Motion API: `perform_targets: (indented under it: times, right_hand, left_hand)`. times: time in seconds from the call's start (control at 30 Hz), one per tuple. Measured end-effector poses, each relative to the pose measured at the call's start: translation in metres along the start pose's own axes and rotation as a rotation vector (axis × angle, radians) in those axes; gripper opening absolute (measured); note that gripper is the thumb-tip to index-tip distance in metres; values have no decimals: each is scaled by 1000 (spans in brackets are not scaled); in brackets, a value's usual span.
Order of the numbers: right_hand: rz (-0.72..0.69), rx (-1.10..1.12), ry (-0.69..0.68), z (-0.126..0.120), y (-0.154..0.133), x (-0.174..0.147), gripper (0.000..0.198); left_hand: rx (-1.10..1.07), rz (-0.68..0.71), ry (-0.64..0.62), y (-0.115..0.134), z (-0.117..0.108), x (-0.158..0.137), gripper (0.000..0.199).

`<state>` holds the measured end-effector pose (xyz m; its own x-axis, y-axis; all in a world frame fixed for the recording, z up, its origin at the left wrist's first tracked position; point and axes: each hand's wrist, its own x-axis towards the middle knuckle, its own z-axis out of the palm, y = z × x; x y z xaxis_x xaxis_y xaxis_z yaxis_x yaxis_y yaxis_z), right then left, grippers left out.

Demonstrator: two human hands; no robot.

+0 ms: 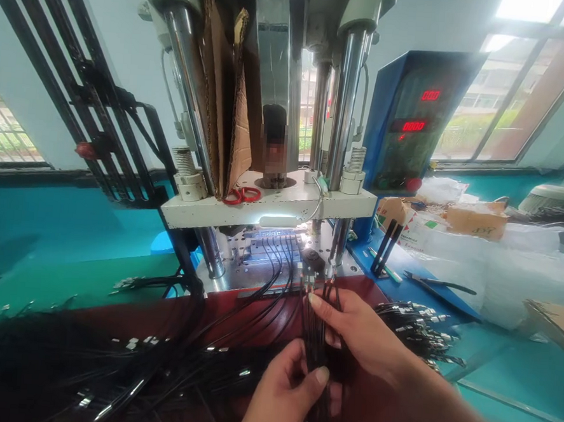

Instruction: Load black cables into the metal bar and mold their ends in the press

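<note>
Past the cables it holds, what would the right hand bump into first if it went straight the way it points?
Beyond its cable bundle, the right hand would probably meet the black cables running into the press, though depth is unclear.

The cable bundle lies in left hand and right hand before the press, between a cable heap to its left and another bunch to its right. Scissors lie on the press, before cardboard; to the right, a control box stands behind pliers.
</note>
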<state>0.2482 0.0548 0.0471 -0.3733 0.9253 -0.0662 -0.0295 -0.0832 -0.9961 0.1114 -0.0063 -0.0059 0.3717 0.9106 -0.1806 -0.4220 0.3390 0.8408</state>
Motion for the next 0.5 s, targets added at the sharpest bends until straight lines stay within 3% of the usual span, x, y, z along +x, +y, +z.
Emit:
perform_targets:
  times: [0.1,0.2,0.3,0.4,0.5]
  right_hand:
    - [-26,-38,102,8,4,-2,40]
    - [-43,-85,169,14,7,-2,38]
    - [-24,68,206,9,7,8,38]
    - [-84,204,255,-3,5,22,57]
    - [-153,-12,199,-7,8,28,43]
  left_hand:
    - [-40,-19,0,-3,3,2,48]
    - [8,-27,-77,-4,4,3,50]
    - [36,-47,-158,-6,-2,3,46]
    - [79,-116,-162,-11,-8,0,46]
    - [65,-188,-169,-10,-5,-2,45]
